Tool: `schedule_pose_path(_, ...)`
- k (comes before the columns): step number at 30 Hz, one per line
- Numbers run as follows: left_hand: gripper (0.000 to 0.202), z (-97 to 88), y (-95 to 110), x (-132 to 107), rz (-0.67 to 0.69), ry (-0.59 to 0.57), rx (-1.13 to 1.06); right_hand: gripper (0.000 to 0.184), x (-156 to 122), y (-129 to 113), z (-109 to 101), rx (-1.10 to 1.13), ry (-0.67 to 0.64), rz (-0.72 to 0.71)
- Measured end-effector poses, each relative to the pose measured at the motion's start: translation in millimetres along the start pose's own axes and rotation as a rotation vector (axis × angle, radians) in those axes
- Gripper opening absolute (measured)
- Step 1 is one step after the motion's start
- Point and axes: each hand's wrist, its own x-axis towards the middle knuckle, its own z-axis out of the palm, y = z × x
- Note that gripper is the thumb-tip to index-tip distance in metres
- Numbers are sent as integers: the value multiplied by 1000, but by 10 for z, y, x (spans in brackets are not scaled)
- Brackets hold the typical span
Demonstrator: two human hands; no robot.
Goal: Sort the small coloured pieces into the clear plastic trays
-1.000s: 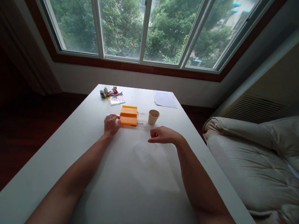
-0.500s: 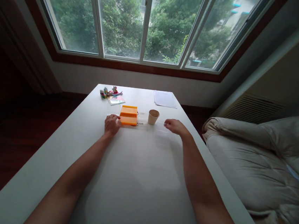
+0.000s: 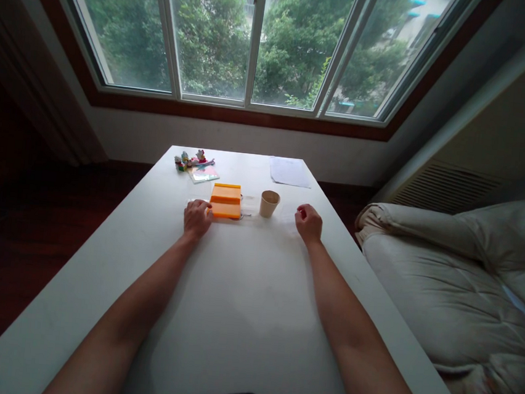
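Note:
My left hand (image 3: 197, 217) rests on the white table (image 3: 233, 306) with its fingers curled against the near left corner of an orange box (image 3: 225, 200). To the right of the box stands a tan paper cup (image 3: 270, 203). Beyond the cup, my right hand (image 3: 308, 222) lies on the table with its fingers curled in. A faint clear plastic piece (image 3: 287, 212) lies by its fingers, and I cannot tell whether the hand grips it.
Small colourful toys (image 3: 190, 160) and a card (image 3: 204, 174) lie at the table's far left, with a white sheet of paper (image 3: 289, 172) at the far right. A bed with a pale quilt (image 3: 464, 272) stands close to the table's right edge. Windows run behind.
My right hand has moved from the middle of the table out to the right of the cup, and the clear plastic piece has gone with it. My left hand has stayed by the orange box.

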Motion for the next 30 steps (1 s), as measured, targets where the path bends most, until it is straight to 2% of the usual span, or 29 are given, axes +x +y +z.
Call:
schedule_pose_path(3, 20, -14, 13, 1, -31, -9, 6, 23, -36, 3, 43, 38, -205, -14)
schedule_pose_path(5, 20, -18, 16, 1, -47, -6, 8, 23, -41, 7, 87, 29, -255, -7)
schedule_pose_path(12, 20, 19, -36, 10, -83, -16, 8, 26, -16, 26, 212, -52, -262, -37)
schedule_pose_path(22, 26, 72, -102, 21, -72, -9, -3, 32, -36, -58, 340, 2, -309, -87)
schedule_pose_path(30, 27, 84, -108, 23, -53, -33, -22, 27, -18, -83, 323, 154, -215, -72)
